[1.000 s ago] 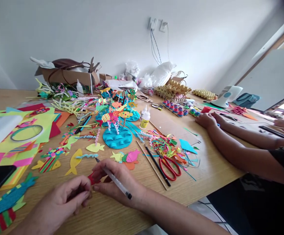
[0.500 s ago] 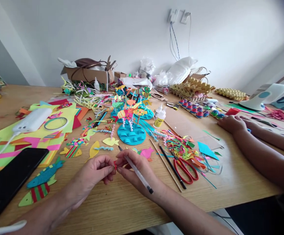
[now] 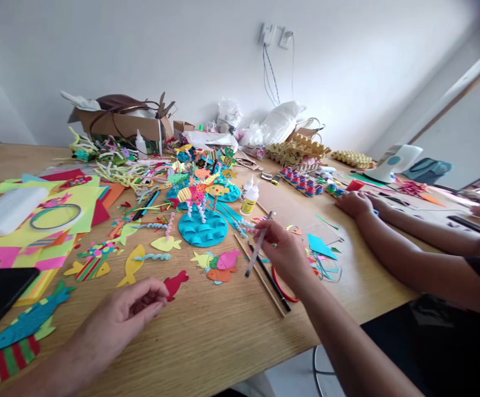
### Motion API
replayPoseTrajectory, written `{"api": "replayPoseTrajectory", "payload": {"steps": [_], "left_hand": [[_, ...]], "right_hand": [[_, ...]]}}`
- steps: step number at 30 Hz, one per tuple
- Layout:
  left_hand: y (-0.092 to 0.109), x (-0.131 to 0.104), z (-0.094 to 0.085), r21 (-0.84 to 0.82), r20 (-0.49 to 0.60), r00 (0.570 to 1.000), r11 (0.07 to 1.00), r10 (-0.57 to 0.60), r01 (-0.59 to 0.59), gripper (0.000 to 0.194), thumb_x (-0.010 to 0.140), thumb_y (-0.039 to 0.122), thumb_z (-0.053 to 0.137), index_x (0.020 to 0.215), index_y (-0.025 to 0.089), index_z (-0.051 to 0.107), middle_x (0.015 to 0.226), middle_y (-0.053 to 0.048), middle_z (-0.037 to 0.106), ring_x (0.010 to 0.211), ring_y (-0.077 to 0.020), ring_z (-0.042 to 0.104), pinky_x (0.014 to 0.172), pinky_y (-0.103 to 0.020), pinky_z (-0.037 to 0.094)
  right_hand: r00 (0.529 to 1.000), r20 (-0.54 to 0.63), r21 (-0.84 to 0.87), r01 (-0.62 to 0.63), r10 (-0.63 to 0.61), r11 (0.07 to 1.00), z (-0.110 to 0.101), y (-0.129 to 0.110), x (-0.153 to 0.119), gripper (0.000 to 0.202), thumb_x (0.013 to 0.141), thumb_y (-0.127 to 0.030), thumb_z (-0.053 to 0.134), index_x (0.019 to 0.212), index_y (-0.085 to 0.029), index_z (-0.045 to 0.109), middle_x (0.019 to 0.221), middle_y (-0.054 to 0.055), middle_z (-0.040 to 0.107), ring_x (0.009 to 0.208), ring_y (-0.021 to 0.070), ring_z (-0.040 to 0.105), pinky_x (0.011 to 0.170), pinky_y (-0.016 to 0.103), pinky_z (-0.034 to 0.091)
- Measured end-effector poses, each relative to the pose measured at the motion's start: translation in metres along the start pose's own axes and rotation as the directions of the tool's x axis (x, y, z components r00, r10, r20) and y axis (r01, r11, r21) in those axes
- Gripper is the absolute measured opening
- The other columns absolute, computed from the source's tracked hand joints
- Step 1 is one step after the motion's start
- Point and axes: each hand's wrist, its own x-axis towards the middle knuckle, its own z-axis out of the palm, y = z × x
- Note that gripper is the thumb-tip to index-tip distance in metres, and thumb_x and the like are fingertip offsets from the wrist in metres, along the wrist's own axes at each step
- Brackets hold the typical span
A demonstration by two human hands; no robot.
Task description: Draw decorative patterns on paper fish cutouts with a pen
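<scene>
My left hand (image 3: 134, 306) pinches a red paper fish (image 3: 176, 284) by one end, just above the table. My right hand (image 3: 287, 256) has a pen (image 3: 256, 251) tucked between its fingers; its fingertips reach toward the heap of paper strips, and whether they touch any is hidden. Beneath that hand lie a thin wooden stick (image 3: 270, 295), a black pencil (image 3: 283, 298) and red-handled scissors (image 3: 281, 286), partly covered by the hand. Between my hands rests a small group of paper fish, with a pink fish (image 3: 227, 259) and an orange fish (image 3: 220, 274).
A blue base with fish on twisted stems (image 3: 202, 229) stands mid-table, glue bottle (image 3: 249, 199) beside it. Colored paper (image 3: 91, 193), a tape roll (image 3: 55, 218) and a phone (image 3: 0, 298) lie left. Another person's arms (image 3: 405, 231) rest on the right; egg cartons (image 3: 297, 149) sit behind.
My right hand has parted from my left and moved right to the paper scraps, still with the pen. The red fish now shows in my left hand. The view has turned right.
</scene>
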Motion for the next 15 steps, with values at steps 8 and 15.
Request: {"api": "replayPoseTrajectory", "payload": {"steps": [8, 15], "left_hand": [[-0.048, -0.004, -0.016, 0.184, -0.007, 0.998, 0.981, 0.057, -0.055, 0.018, 0.073, 0.045, 0.059, 0.074, 0.029, 0.066, 0.066, 0.005, 0.065, 0.062, -0.0155, 0.061, 0.057, -0.016, 0.047], [-0.077, -0.006, -0.024, 0.214, -0.077, 0.991, 0.973, 0.109, -0.09, 0.015, 0.074, 0.045, 0.06, 0.079, 0.032, 0.066, 0.075, 0.008, 0.068, 0.074, -0.0178, 0.065, 0.067, -0.016, 0.049]], "right_hand": [[0.985, 0.016, -0.411, -0.15, 0.172, 0.899, -0.049, 0.071, 0.022, 0.015, 0.072, -0.02, 0.051, 0.082, -0.019, 0.062, 0.063, 0.0, 0.061, 0.06, 0.0158, 0.055, 0.057, 0.025, 0.035], [0.978, -0.086, -0.419, -0.207, 0.189, 0.884, -0.056, 0.067, 0.019, 0.012, 0.075, -0.021, 0.048, 0.078, -0.02, 0.06, 0.058, -0.001, 0.056, 0.056, 0.0145, 0.048, 0.055, 0.025, 0.03]]}}
